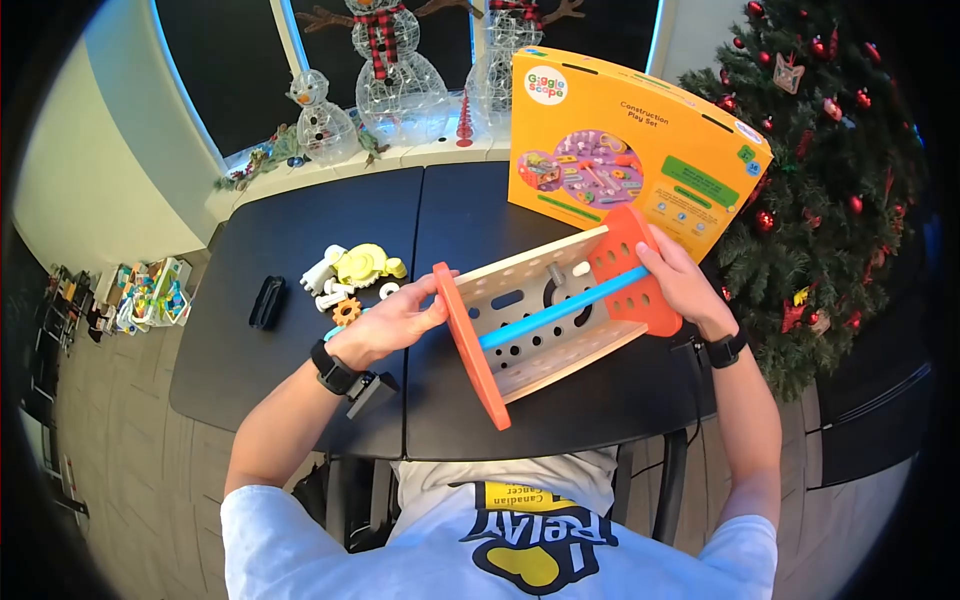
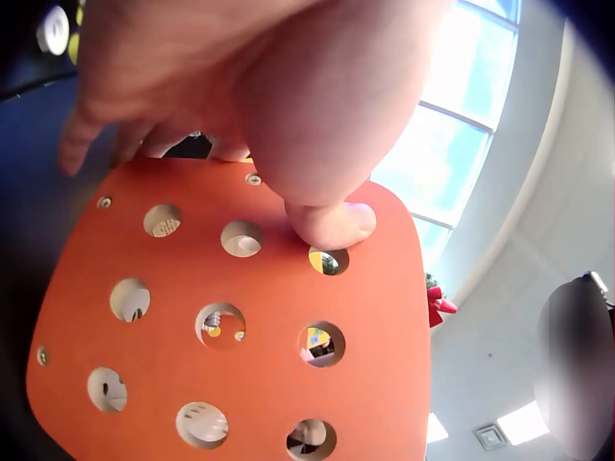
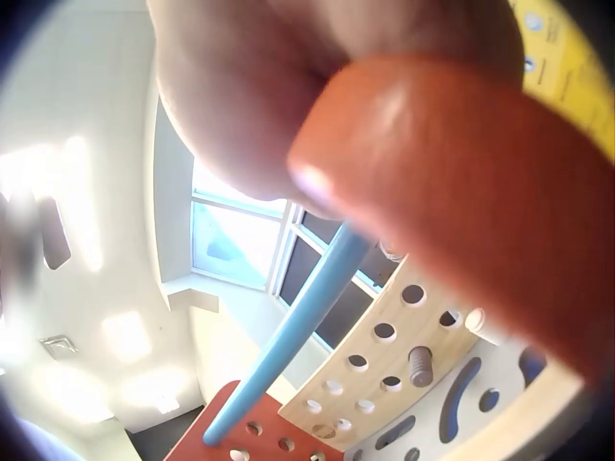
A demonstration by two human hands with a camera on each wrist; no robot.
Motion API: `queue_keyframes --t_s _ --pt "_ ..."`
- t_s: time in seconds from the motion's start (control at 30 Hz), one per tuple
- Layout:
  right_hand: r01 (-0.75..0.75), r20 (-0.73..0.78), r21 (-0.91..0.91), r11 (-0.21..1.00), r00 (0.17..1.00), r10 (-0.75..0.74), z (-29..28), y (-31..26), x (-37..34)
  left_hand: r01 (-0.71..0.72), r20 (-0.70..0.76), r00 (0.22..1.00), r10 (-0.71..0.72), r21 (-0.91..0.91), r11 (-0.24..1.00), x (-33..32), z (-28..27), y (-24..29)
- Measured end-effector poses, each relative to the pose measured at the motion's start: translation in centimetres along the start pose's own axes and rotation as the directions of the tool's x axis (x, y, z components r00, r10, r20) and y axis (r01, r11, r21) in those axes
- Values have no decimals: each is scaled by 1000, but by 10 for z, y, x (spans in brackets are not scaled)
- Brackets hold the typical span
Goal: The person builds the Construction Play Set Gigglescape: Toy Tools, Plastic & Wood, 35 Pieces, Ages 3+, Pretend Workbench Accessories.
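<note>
A toy toolbox with perforated wooden sides, orange-red end panels (image 1: 472, 350) and a blue rod handle (image 1: 565, 308) is held tilted above the table. My left hand (image 1: 385, 328) grips the left end panel by its upper edge; in the left wrist view the thumb of the left hand (image 2: 259, 96) lies on the holed orange panel (image 2: 274, 288). At the other end, my right hand (image 1: 688, 285) grips the right panel (image 1: 632, 270). The right wrist view shows the right hand (image 3: 327, 86) behind the panel edge (image 3: 461, 182), with the blue rod (image 3: 288, 336) and a grey bolt (image 3: 420, 367) inside.
Yellow, white and orange toy pieces (image 1: 362, 264) lie on the black table (image 1: 350, 405), left of the toolbox. Further left is a black tray (image 1: 267, 302). A yellow play-set box (image 1: 600, 110) stands behind the toolbox, beside a decorated tree (image 1: 830, 200).
</note>
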State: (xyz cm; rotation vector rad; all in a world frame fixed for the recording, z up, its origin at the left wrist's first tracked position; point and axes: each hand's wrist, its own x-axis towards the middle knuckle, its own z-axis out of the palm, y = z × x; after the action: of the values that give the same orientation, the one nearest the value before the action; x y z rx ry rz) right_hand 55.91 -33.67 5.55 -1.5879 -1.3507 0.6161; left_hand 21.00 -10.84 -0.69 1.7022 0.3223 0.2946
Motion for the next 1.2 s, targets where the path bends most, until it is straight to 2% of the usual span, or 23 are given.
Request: queue_keyframes --t_s 0.07,0.2,0.3,0.33,0.43,0.53,0.63,0.67,0.77,0.83,0.97,1.07,1.1,1.17,1.2 --pt "20 -12 -32 999 1000 -21 -1 4 10 -20 5 1000 20 29 999 0 -2 1" --pt "-96 136 126 987 988 79 -8 9 34 5 51 999 -5 7 1000 -3 -7 3" --pt "-22 197 219 976 980 -22 -7 8 37 -25 -40 999 27 37 999 -6 -7 3" --pt "-59 224 312 948 974 -13 -8 11 40 -6 -60 998 7 16 1000 -6 -7 3" --pt "-7 244 379 925 965 -93 -8 19 42 23 -98 995 -25 -27 999 -9 -6 2" --pt "-66 193 220 973 981 23 -12 15 39 0 -79 997 -2 -32 999 -12 -4 3" --pt "-86 92 -135 987 991 99 -18 -9 37 9 -79 997 -11 -29 1000 -22 8 13" --pt "-78 24 -168 983 996 83 -17 -11 35 8 -46 999 -7 22 1000 -26 12 18" --pt "-85 -18 -272 959 996 83 -21 -10 37 -32 44 999 21 262 964 -33 23 31" --pt "-62 -21 -278 958 998 59 -19 -9 39 -123 96 991 90 436 892 -37 34 42" --pt "48 9 -302 952 999 -47 -11 -1 53 -245 248 958 147 433 867 -44 45 53" --pt "90 55 -311 946 996 -76 -5 0 65 -299 328 936 126 556 775 -44 30 56" --pt "90 66 -310 946 995 -73 -4 -1 67 -252 255 961 104 664 703 -44 20 50" --pt "97 81 -279 955 994 -78 1 -3 72 -211 178 977 116 746 631 -41 15 52" --pt "109 82 -263 959 993 -90 5 -2 75 -110 88 994 67 844 525 -43 5 49"
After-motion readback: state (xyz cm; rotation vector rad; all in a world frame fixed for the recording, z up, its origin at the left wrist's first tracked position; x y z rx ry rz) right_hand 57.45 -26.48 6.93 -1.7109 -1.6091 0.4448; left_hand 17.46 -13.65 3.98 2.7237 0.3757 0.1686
